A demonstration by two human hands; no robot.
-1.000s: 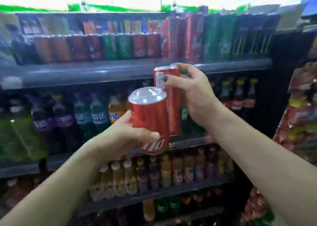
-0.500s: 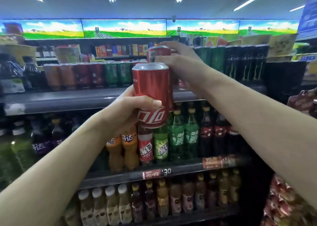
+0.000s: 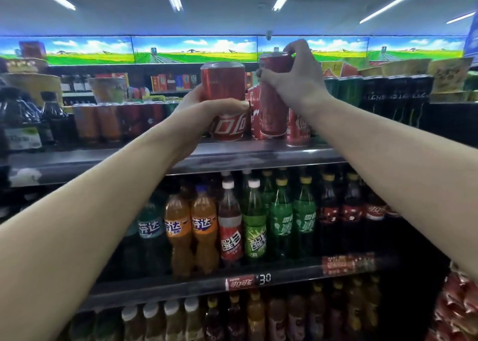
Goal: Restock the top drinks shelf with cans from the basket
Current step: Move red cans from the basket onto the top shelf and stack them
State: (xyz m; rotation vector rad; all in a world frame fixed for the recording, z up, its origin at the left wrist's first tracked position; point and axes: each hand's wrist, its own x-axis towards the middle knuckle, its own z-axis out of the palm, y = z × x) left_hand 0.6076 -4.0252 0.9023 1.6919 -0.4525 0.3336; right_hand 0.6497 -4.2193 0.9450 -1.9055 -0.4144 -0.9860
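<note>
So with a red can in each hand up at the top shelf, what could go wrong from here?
The right hand grips its slim red can near the top, right beside the red cans already on the shelf; setting it down could knock one over. The left hand holds its wider red can at the top shelf edge, where a slip would drop it.

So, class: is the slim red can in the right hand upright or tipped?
Upright. The slim can stands vertical, its top gripped by the right hand, base just above the top shelf.
</note>
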